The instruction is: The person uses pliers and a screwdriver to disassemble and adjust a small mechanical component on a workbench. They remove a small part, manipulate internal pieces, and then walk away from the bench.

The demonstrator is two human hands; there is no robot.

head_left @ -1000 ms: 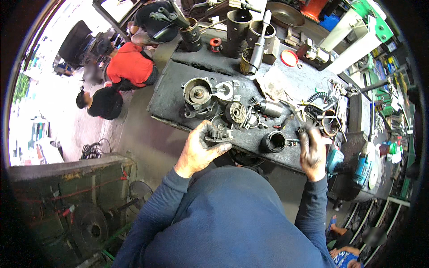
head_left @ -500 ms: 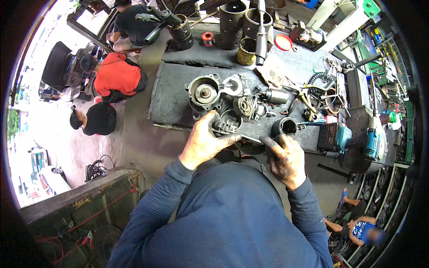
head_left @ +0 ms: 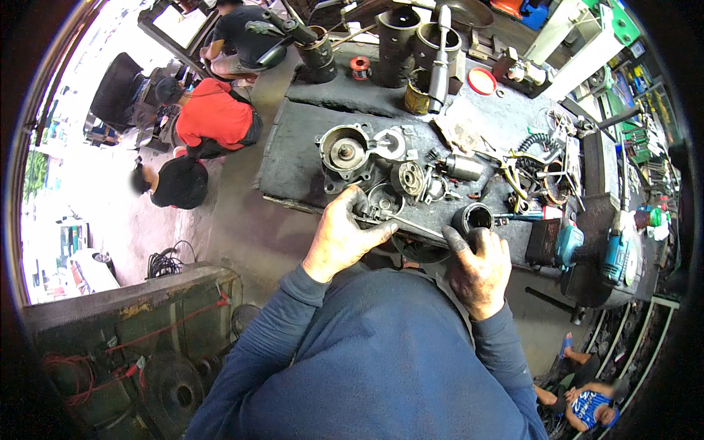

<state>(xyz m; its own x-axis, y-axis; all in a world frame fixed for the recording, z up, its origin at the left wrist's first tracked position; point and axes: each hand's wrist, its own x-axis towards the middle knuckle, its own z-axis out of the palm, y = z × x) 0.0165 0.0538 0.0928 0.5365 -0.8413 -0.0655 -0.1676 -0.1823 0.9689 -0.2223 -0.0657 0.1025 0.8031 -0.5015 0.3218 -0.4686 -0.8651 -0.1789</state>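
left hand [head_left: 341, 235], thumb spread wide, was at the round metal end cover [head_left: 386, 198] by the bench [head_left: 293, 165] edge, right hand [head_left: 478, 275] half-curled beside the black cylindrical housing [head_left: 465, 221], holds unclear, likely parts-handling, needing firmer fingertip contact.

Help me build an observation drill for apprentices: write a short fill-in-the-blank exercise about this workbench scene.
1. The person's ____ hand is the one nearer the black open cylinder.
2. The red spool sits to the ____ of the shallow red dish.
3. The person's long sleeves are dark ____.

Missing words: right; left; blue.
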